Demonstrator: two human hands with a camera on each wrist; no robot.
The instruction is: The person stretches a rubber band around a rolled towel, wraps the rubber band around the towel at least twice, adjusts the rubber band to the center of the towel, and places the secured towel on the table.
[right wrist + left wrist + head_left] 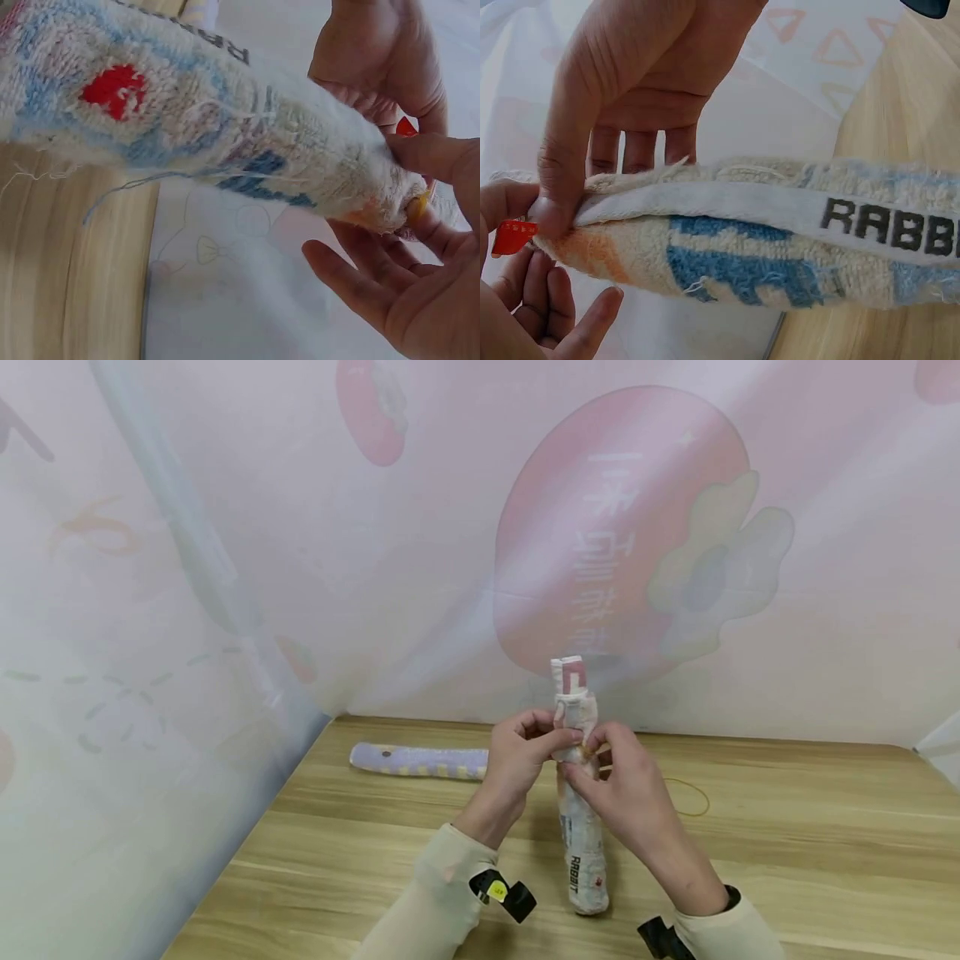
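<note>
A rolled towel (581, 810) is held upright on the wooden table (787, 843), its lower end resting on the table surface and its upper end raised between both hands. The left hand (521, 756) is placed at the left side of the roll near the top; in the left wrist view its thumb (562, 172) is pressed on the white hem of the towel while the other fingers are curled behind the roll, so the towel is pinched by this hand. The right hand (626, 789) is placed at the right side at the same height, and a yellow rubber band (417, 208) is seen at its thumb, against the narrow end of the roll; the towel is touched there by the thumb, while the other fingers are stretched loosely under it. The word "RABBIT" is printed along the hem, and a red tag (511, 236) is seen at the end of the roll. A second rolled towel (420, 761), purple and yellow, is laid flat on the table behind the left hand, well apart. Another rubber band (693, 797) is lying on the table just to the right of the right hand. No container is seen.
</note>
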